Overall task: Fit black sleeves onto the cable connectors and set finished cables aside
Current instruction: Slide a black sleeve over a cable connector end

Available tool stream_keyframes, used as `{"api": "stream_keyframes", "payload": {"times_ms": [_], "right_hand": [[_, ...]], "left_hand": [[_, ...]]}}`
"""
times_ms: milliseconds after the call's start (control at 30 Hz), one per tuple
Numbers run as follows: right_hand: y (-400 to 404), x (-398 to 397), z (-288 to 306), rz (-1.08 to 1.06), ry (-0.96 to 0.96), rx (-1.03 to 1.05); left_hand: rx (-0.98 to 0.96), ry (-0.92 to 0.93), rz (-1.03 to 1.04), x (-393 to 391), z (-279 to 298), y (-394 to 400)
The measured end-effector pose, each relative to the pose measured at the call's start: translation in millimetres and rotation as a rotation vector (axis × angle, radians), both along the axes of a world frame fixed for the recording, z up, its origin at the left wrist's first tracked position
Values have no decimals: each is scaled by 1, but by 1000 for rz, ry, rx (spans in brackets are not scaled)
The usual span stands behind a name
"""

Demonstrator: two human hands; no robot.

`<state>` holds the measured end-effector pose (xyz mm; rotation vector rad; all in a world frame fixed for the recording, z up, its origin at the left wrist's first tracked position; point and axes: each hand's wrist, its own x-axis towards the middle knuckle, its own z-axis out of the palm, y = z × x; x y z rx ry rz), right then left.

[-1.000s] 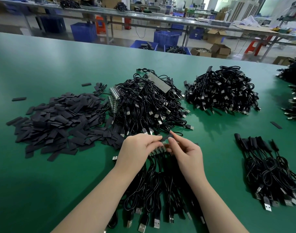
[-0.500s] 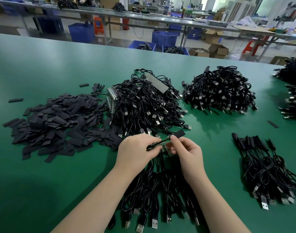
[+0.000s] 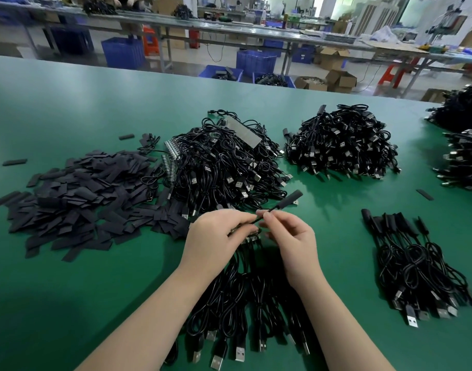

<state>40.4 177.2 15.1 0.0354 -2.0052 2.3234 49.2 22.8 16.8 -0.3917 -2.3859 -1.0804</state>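
Pinching a thin black cable (image 3: 267, 211) between thumb and forefinger, my right hand (image 3: 291, 236) holds it just above the green worktop (image 3: 95, 290), fingers curled. At the far end of that cable a black sleeve (image 3: 292, 198) sits over the connector, raised and tilted up to the right, with a sliver of metal showing at its outer tip. My left hand (image 3: 218, 234) meets the right one at the same cable; its grip is curled round a bunch of cable ends, and a few metal connectors (image 3: 246, 234) peek out beneath its fingers. From that bunch the cables (image 3: 229, 303) fan down toward me between my forearms, their USB plugs lying flat near the worktop's near edge.

Left of my hands lies a wide heap of loose flat sleeves (image 3: 76, 194), touching the big tangled pile of cables (image 3: 224, 167) straight ahead. A second pile (image 3: 342, 145) sits farther right, apart from the first. To my right, well clear of my hands, a small bundle of sleeved cables (image 3: 411, 258) lies in a row, sleeved ends pointing away from me. One stray sleeve (image 3: 424, 194) lies alone beyond that bundle. More cable heaps (image 3: 465, 145) crowd the worktop's right edge.
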Motion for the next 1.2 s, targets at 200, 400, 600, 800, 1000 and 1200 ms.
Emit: {"api": "stream_keyframes", "payload": {"times_ms": [200,400,600,800,1000,1200], "right_hand": [[64,1,58,-293,100,-210],[155,-2,74,-673,-66,1053],[154,-15,55,-617,-283,1619],[53,-8,40,-84,52,1246],[0,-9,3,-31,56,881],[2,-6,-9,-75,45,519]], "left_hand": [[-82,-165,-40,-1,-3,-2],[-311,-196,-78,-8,-10,2],[-491,-301,75,-12,-18,4],[-376,-318,62,-13,-18,3],[-219,-220,64,-9,-13,-3],[-183,-114,77,-4,-6,0]]}}
